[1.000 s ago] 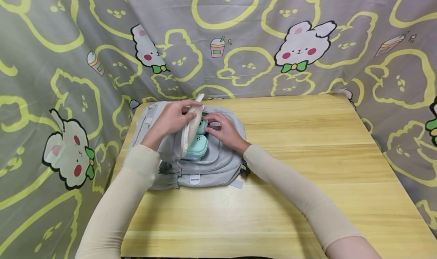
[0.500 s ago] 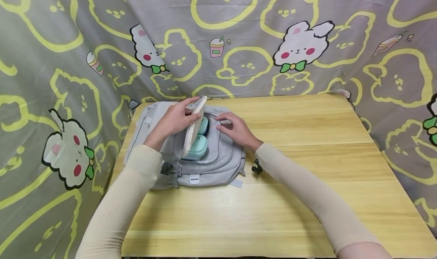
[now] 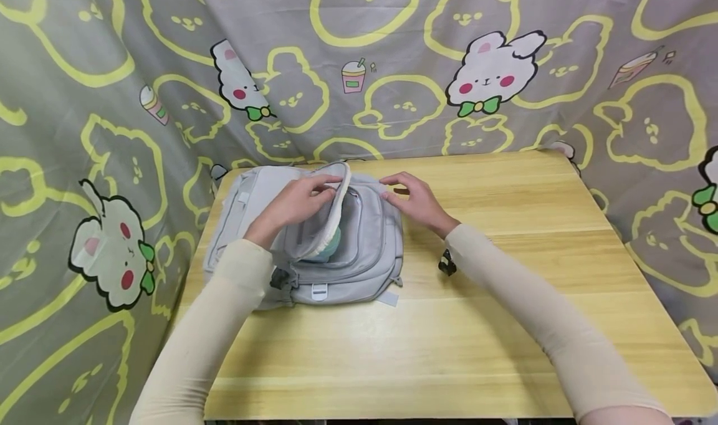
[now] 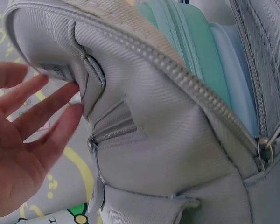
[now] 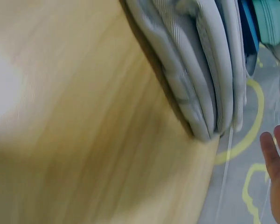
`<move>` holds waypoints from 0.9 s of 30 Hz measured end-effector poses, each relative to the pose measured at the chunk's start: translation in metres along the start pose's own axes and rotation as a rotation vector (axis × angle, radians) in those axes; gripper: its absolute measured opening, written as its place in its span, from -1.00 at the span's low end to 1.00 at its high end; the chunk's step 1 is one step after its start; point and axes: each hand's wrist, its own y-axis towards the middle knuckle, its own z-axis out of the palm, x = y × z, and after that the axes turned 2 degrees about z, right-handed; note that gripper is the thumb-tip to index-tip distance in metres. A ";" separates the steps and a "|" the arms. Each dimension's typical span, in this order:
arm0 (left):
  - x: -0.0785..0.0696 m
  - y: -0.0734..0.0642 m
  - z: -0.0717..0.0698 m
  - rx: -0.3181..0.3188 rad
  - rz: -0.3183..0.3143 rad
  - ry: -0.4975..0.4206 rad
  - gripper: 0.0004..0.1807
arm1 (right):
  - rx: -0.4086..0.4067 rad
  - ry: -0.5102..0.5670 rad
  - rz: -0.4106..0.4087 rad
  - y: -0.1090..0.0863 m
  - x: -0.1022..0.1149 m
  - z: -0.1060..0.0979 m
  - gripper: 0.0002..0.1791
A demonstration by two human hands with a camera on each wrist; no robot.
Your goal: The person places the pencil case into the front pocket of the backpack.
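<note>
A grey backpack (image 3: 359,285) lies on the table with its front pocket unzipped. My left hand (image 3: 293,208) presses its fingertips against the outside of the raised pocket flap (image 4: 135,93), near the upper edge. Its fingers are extended, apart from one another. Inside the pocket stand a mint-green case (image 4: 207,56) and a light-blue item (image 4: 231,70) beside it; the flap covers most of them in the head view. My right hand (image 3: 417,202) is at the backpack's upper right edge, holding nothing, its fingers spread in the right wrist view.
The wooden table (image 3: 533,257) extends to the right and front of the backpack. A patterned curtain (image 3: 404,57) hangs behind and to the left. Small black devices (image 3: 447,263) are at the wrists. A grey strap end (image 3: 388,298) lies by the backpack's front edge.
My left hand has moved right, tipping the flap over the mint-green cases. My right hand has drawn back from the cases to the backpack's right edge.
</note>
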 end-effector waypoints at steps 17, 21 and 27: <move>-0.008 0.011 0.026 0.107 -0.053 0.281 -0.39 | 0.046 -0.235 0.106 0.003 -0.009 -0.052 -0.46; -0.009 0.010 0.029 0.135 -0.081 0.298 -0.36 | 0.049 -0.302 0.112 0.005 -0.008 -0.058 -0.41; -0.011 0.015 0.034 0.175 -0.091 0.383 -0.34 | 0.053 -0.342 0.159 0.007 -0.009 -0.067 -0.33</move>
